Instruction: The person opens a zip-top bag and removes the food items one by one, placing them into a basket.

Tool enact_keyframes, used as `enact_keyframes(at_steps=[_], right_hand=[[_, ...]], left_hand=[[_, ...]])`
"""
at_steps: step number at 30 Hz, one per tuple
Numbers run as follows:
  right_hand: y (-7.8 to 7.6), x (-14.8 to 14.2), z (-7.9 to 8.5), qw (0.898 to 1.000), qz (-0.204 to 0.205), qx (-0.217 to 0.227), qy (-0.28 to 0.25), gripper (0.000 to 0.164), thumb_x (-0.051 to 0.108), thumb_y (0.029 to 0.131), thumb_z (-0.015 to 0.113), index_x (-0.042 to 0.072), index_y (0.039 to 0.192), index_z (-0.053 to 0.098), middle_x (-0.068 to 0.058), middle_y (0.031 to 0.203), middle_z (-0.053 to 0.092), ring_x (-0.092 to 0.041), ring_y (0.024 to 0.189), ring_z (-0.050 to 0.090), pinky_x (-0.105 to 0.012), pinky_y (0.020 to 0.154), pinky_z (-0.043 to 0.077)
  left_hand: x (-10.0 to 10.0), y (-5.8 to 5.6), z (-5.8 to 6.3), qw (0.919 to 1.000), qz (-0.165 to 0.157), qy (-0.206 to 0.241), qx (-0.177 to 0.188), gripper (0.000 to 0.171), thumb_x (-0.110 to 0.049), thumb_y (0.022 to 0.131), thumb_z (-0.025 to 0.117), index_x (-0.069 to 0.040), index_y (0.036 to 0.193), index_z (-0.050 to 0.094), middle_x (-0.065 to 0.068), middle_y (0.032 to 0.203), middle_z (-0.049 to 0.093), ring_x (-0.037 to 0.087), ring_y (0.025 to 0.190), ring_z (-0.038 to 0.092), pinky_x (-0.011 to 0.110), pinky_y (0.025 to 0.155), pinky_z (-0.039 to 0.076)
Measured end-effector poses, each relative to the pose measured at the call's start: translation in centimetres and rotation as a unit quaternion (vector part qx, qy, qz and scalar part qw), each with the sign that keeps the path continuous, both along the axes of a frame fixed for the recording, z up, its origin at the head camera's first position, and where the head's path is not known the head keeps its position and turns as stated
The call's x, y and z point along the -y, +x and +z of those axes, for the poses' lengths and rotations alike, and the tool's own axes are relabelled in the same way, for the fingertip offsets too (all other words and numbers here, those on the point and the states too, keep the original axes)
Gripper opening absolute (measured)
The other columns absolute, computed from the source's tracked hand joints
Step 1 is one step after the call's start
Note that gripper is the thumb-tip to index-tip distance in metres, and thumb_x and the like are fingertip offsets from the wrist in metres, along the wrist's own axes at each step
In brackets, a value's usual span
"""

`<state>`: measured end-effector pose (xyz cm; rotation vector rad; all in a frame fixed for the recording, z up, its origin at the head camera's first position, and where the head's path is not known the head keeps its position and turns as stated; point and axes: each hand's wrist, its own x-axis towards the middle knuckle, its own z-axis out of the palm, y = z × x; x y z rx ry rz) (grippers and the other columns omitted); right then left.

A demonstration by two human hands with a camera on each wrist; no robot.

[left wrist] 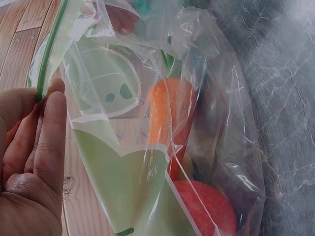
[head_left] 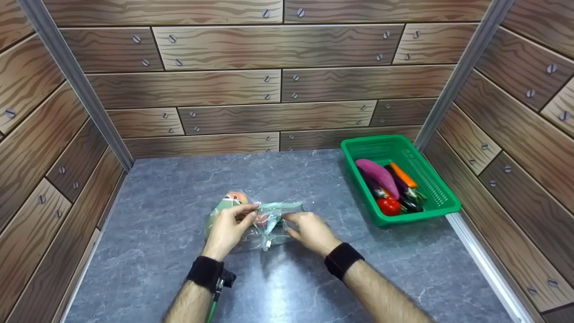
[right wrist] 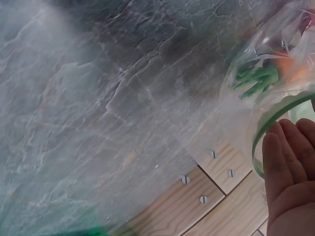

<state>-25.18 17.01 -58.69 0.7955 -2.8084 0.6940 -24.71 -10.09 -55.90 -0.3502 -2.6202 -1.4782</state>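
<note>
A clear plastic zip bag (head_left: pixel 281 206) with green print lies near the middle of the table, its mouth spread toward the right. My left hand (head_left: pixel 226 226) pinches the green zip strip (left wrist: pixel 49 51) between thumb and fingers. Through the film show an orange carrot (left wrist: pixel 170 105) with a green top and a round red item (left wrist: pixel 209 204). At the other end of the mouth, my right hand (head_left: pixel 314 231) holds the bag's rim, with its fingers (right wrist: pixel 290 147) against the green strip. A peach-coloured round item (head_left: pixel 236 196) shows at the bag's left end.
A green plastic basket (head_left: pixel 441 197) stands at the right of the grey marbled table (head_left: pixel 170 188). Inside lie a purple sweet potato (head_left: pixel 379 175), a tomato (head_left: pixel 388 206), a carrot (head_left: pixel 402 175) and dark eggplants. Wood-patterned walls (head_left: pixel 278 85) enclose the back and sides.
</note>
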Motion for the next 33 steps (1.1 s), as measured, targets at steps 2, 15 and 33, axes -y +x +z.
enact_keyframes(at_steps=[2, 15, 33], right_hand=[[-0.2, 0.3, -0.2, 1.000, -0.005, 0.012, 0.008, 0.029, 0.008, 0.103, 0.088, 0.000, 0.131, 0.083, -0.020, 0.122, 0.089, -0.039, 0.110, 0.087, -0.054, 0.100, 0.073], [-1.4, 2.4, -1.8, 0.998, -0.011, 0.047, 0.030, 0.042, 0.011, 0.103, 0.088, 0.006, 0.143, 0.076, -0.021, 0.133, 0.085, -0.040, 0.121, 0.085, -0.055, 0.111, 0.069], [-1.6, 2.3, -3.1, 0.994, -0.070, -0.019, 0.082, 0.011, 0.018, 0.102, 0.092, 0.013, 0.107, 0.083, -0.010, 0.110, 0.089, -0.037, 0.099, 0.087, -0.055, 0.085, 0.073]], left_hand=[[0.0, 0.0, 0.0, 1.0000, 0.001, 0.000, -0.002, 0.026, -0.016, 0.112, 0.082, -0.015, 0.137, 0.088, 0.005, 0.123, 0.091, 0.018, 0.108, 0.086, 0.034, 0.093, 0.071], [0.0, 0.1, -0.4, 1.0000, 0.003, 0.005, 0.003, 0.025, -0.013, 0.110, 0.082, -0.015, 0.134, 0.088, 0.006, 0.118, 0.091, 0.022, 0.108, 0.087, 0.039, 0.099, 0.073], [0.3, -0.2, -0.8, 0.9994, 0.031, -0.002, -0.016, 0.020, -0.014, 0.109, 0.084, -0.015, 0.128, 0.091, 0.006, 0.116, 0.092, 0.020, 0.104, 0.088, 0.035, 0.091, 0.072]])
